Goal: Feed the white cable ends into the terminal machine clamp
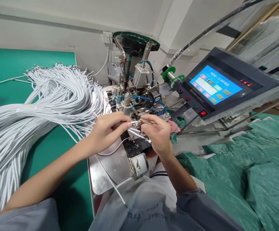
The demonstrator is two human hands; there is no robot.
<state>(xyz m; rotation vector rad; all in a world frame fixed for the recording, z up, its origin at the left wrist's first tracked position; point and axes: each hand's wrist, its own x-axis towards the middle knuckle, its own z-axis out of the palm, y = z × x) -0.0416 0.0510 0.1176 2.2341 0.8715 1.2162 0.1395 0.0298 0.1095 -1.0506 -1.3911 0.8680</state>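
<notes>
My left hand (109,131) pinches a white cable (135,122) near its end, thumb and forefinger pressed together. Just to the right, my right hand (157,131) has its fingers closed at the small metal tip of that cable. Below the fingertips, more white cable (135,133) slants down to a metal connector (148,140) beside my right palm. Both hands are over the front of a machine (127,104) with metal cylinders and blue tubes. Another white cable (112,183) hangs over the metal plate (110,170) toward my lap.
A large bundle of white cables (45,112) covers much of the green table (6,64) at left. A control panel with a lit screen (216,84) stands at right, beside a green and metal spool (171,76). Green sheeting (245,173) lies at lower right.
</notes>
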